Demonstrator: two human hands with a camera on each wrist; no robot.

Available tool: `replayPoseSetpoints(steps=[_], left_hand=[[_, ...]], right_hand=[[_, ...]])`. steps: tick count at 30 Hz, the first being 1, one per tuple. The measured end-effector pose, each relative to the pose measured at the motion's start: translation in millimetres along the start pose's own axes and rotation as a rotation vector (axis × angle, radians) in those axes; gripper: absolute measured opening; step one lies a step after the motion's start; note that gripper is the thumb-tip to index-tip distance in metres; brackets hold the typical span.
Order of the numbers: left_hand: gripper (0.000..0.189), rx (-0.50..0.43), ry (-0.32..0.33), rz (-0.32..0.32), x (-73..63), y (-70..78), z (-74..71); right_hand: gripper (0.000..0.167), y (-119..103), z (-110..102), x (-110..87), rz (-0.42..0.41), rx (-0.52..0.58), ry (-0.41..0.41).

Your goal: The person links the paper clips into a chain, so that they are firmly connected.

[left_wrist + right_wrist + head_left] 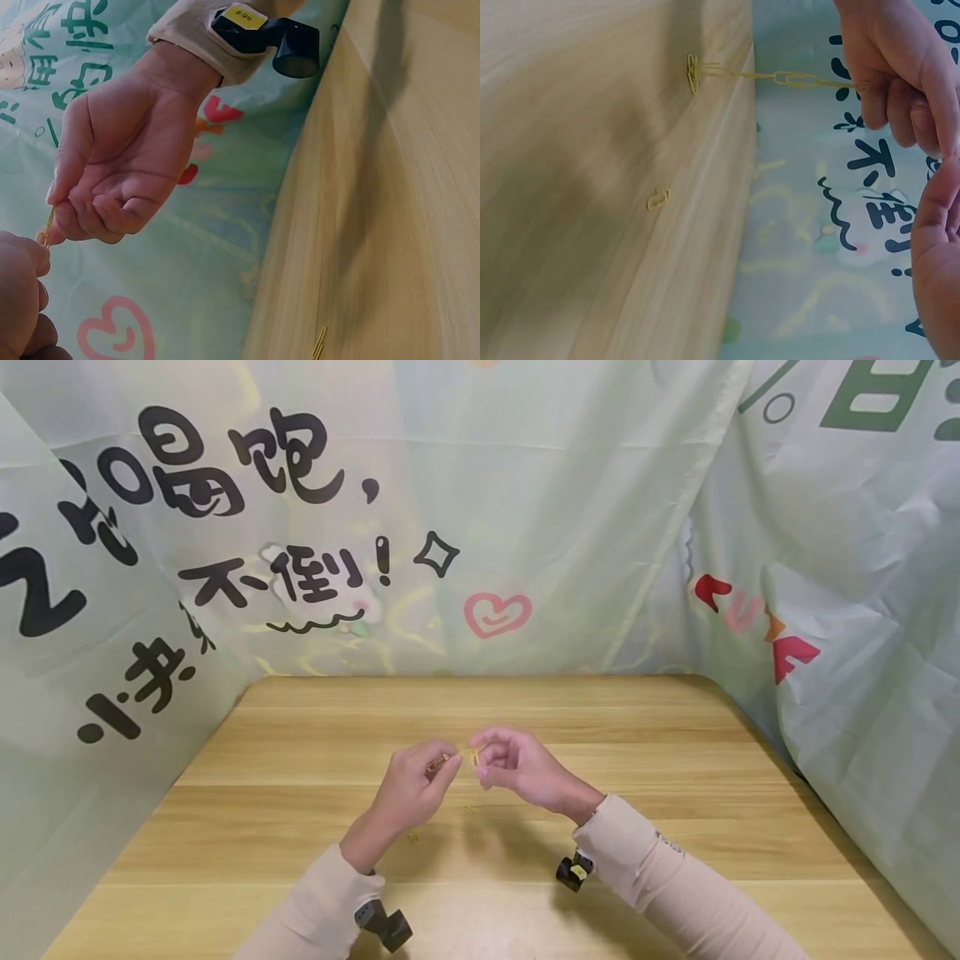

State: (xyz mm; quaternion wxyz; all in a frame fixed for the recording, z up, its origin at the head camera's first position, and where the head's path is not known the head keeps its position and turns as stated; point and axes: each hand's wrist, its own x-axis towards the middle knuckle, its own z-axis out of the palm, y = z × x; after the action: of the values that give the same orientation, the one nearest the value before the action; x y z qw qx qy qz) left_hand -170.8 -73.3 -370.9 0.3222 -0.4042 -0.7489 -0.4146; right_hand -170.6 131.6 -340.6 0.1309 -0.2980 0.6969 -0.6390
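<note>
In the head view my left hand (408,785) and right hand (528,772) meet above the middle of the table. Between their fingertips is a yellow paper clip (49,219); each hand pinches at it, seen edge-on in the left wrist view. A chain of linked yellow paper clips (795,77) hangs from the left hand's curled fingers, its lower end at or near the tabletop. Whether the pinched clip is hooked to the chain is hidden by the fingers. A loose yellow paper clip (658,199) lies on the wood below the hands.
The wood-grain table (285,843) has printed cloth (570,527) hanging around its back and sides. A black wrist camera (384,925) sits on the left sleeve, another black camera (573,870) on the right sleeve.
</note>
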Motion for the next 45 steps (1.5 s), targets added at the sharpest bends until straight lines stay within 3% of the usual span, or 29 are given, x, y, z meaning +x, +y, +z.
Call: replayPoseSetpoints(steps=[5,10,18,23,28,37,41,45], left_hand=[[0.008,-0.007,0.000,-0.008,-0.7,-0.5,0.2],[0.004,-0.028,-0.046,-0.023,-2.4,-1.5,0.6],[0.007,-0.050,-0.211,-0.149,-9.2,-0.3,-0.3],[0.016,-0.072,-0.261,-0.275,-10.2,3.4,-2.1],[0.018,-0.142,-0.227,-0.322,-7.4,6.1,-2.3],[0.008,-0.155,-0.095,-0.300,-8.5,8.8,-5.4],[0.008,-0.186,-0.002,-0.311,-9.5,8.9,-7.8],[0.009,-0.231,0.037,-0.313,-9.0,9.3,-9.2]], right_hand=[[0.040,-6.6,-7.2,-1.5,-0.008,-0.075,0.056],[0.032,-15.3,-12.8,0.9,-0.053,-0.198,0.109],[0.026,-22.8,-9.2,8.3,-0.121,-0.308,0.107],[0.024,-25.5,-4.6,12.9,-0.145,-0.399,0.063],[0.024,-26.7,-1.2,16.5,-0.170,-0.444,0.009],[0.019,-21.4,4.0,18.2,-0.166,-0.439,0.013],[0.013,-5.7,0.7,19.1,-0.157,-0.504,0.028],[0.009,18.6,-1.1,20.1,-0.084,-0.622,-0.017]])
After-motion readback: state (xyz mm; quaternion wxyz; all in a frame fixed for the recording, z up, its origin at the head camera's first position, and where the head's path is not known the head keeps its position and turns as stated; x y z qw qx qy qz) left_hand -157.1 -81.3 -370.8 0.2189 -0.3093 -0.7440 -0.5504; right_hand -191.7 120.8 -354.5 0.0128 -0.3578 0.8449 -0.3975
